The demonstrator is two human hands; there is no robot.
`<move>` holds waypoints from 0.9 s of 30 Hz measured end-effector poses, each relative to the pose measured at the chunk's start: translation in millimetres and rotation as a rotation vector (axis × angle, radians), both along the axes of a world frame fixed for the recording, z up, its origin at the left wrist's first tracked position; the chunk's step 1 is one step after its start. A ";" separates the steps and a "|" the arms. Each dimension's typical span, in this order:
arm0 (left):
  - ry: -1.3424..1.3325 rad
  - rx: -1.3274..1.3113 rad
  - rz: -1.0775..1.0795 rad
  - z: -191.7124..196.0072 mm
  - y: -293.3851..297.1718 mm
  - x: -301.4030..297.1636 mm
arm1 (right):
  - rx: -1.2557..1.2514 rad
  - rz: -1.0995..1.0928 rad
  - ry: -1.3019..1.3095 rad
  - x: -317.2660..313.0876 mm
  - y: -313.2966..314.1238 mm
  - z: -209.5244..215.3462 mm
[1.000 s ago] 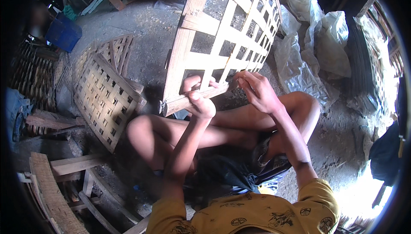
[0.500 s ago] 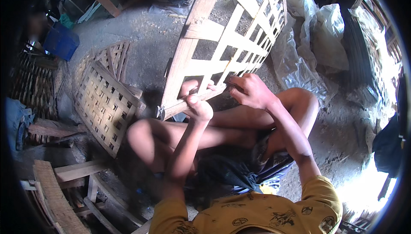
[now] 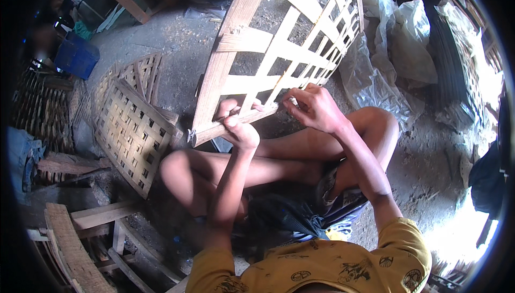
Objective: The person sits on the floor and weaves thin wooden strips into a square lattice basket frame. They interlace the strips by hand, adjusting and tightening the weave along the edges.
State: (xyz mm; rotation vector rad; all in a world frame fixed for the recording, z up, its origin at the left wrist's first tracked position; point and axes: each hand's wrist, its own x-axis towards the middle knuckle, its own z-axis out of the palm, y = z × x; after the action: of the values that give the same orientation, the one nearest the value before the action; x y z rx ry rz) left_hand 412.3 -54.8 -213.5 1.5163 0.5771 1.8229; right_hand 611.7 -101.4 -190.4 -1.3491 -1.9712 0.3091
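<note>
Lattice panel, woven strips in a wooden frame (image 3: 294, 50): one, tilted above the crossed legs. Left hand (image 3: 244, 133): closed around the lower rail near its corner (fingers through the lattice). Right hand (image 3: 317, 109): fingers bent at the rail; grip cannot be told. Second woven panel (image 3: 131, 132): on the floor (image 3: 182, 51), leftward.
</note>
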 end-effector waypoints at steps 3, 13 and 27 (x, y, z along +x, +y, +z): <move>-0.018 -0.006 -0.016 3.0 -1.6 0.8 | -0.030 0.001 -0.029 2.9 -3.4 3.1; -0.023 -0.016 -0.022 4.0 -1.7 2.8 | 0.041 -0.034 0.251 11.4 -6.0 -2.0; 0.112 -0.015 0.054 4.2 -5.1 -2.3 | 0.072 -0.125 0.254 -7.1 -9.3 -7.0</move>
State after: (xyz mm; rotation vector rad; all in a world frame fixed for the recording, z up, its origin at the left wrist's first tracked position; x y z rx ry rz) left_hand 410.0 -59.9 -209.3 1.6148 0.6894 1.7784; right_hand 604.6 -110.7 -197.4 -1.3110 -1.6668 0.3297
